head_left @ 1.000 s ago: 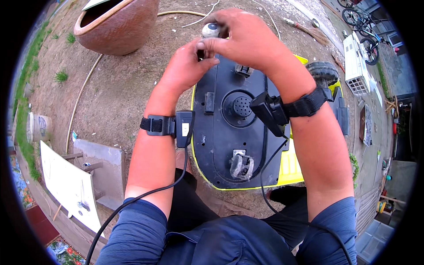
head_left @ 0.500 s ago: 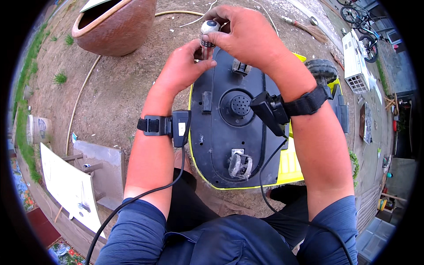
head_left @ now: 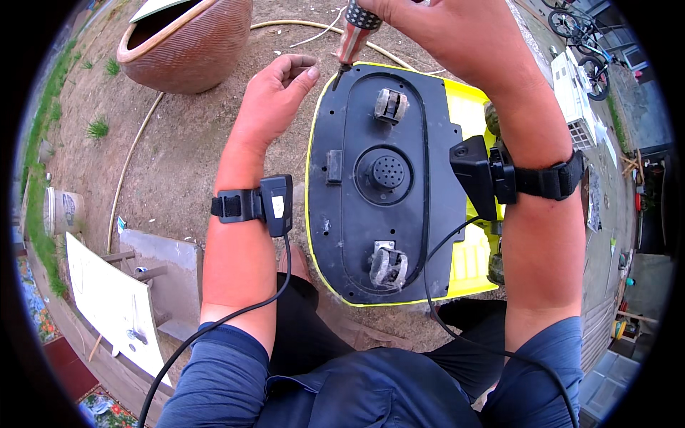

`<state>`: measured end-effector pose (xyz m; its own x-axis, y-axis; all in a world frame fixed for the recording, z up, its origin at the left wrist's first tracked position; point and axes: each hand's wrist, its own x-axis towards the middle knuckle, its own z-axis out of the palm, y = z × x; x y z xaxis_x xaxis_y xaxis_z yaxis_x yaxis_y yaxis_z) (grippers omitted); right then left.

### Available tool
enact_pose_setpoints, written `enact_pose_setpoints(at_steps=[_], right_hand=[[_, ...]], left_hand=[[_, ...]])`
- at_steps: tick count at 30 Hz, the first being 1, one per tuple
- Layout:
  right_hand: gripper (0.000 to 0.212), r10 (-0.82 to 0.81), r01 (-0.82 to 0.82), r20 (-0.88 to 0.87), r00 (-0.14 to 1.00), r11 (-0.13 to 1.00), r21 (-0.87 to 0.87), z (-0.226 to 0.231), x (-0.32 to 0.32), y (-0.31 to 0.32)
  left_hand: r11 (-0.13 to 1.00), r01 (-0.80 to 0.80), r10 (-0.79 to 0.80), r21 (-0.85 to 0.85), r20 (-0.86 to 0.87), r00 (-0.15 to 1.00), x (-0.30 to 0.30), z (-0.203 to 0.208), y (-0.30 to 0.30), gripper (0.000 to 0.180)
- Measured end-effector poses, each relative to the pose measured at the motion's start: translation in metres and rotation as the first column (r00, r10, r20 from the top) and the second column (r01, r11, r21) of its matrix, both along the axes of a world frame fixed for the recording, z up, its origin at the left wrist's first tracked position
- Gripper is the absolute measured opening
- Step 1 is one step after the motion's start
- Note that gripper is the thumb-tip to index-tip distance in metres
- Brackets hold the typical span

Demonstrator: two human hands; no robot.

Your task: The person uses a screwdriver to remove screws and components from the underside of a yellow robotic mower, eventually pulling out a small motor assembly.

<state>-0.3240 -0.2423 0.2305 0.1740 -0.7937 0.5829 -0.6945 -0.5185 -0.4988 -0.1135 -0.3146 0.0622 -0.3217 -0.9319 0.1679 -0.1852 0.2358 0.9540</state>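
A yellow machine with a black underside lies bottom-up in front of me on bare dirt. Two small castor wheels and a round grille show on the black plate. My right hand is shut on a screwdriver with a clear reddish handle, its tip near the plate's far left corner. My left hand hovers just left of that corner, fingers loosely curled and holding nothing. Both wrists carry black strapped devices with cables.
A large brown clay pot stands at the far left. A hose runs over the dirt. A grey block and a white board lie at my lower left. Bicycles and a white crate are far right.
The view has tilted so the machine fills more of the frame. My left hand has let go at the far edge and drawn left. The right hand has lifted the screwdriver.
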Motion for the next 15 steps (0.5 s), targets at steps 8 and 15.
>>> enact_pose_setpoints(at_steps=[8,15], right_hand=[[0.04,-0.121,0.148,-0.144,0.982,0.969,0.197,-0.027,-0.08,0.014],[0.04,-0.254,0.258,-0.05,0.966,0.927,0.272,-0.047,-0.101,0.047]], left_hand=[[0.999,0.015,-0.009,-0.05,0.127,0.992,-0.004,-0.001,0.0,0.042],[0.994,0.106,-0.11,0.027,0.225,0.968,-0.014,0.007,0.013,0.038]])
